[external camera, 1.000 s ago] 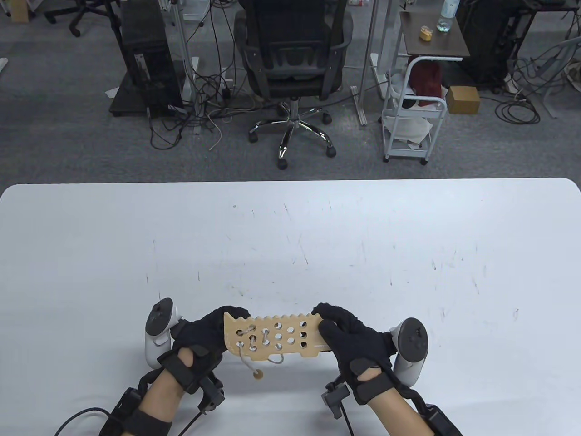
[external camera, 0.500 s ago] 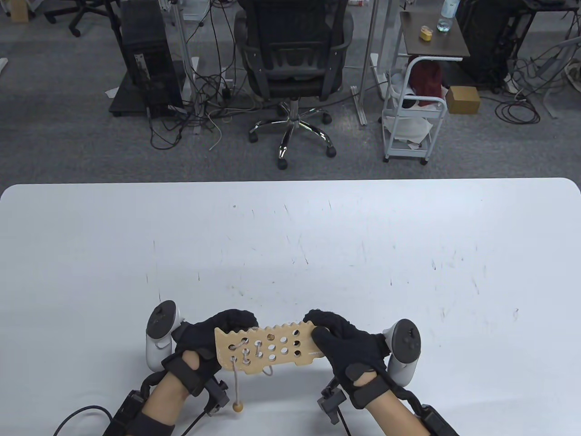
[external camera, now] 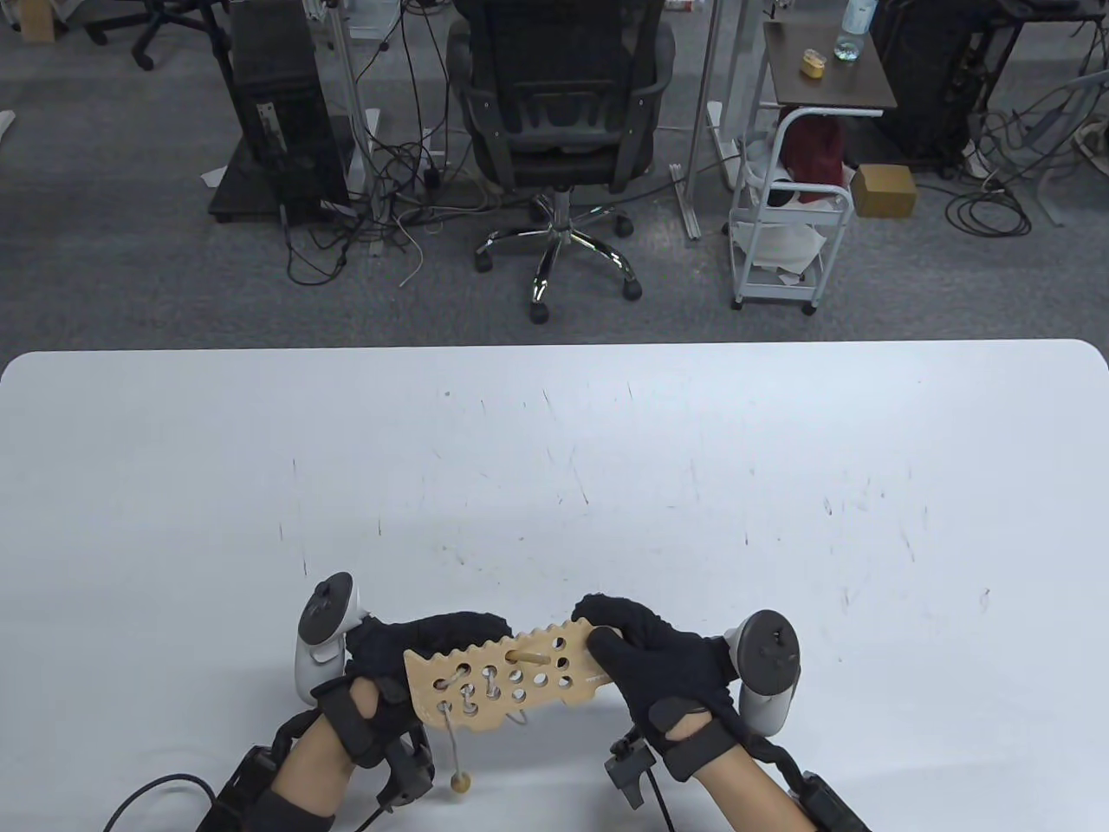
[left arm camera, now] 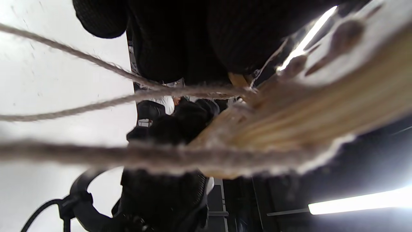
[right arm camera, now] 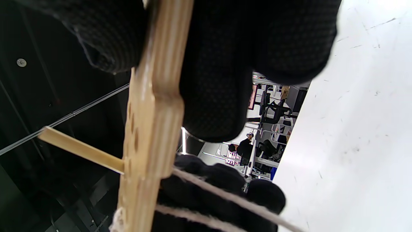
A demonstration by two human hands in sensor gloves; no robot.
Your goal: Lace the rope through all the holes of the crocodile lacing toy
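My left hand (external camera: 390, 654) grips head end of wooden crocodile lacing board (external camera: 502, 680), fingers curled behind it. My right hand (external camera: 667, 663) pinches tail end, thumb on top. Board held tilted above white table (external camera: 554, 451), near front edge. Wooden needle (external camera: 530, 657) pokes through upper hole. Rope (external camera: 450, 737) laced through left holes, bead (external camera: 460, 783) dangling below.

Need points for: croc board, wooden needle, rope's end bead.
board (external camera: 572, 674), table view, bare wood near its right end
needle (right arm camera: 80, 149), right wrist view, mid-shaft
bead (external camera: 460, 783), table view, its centre
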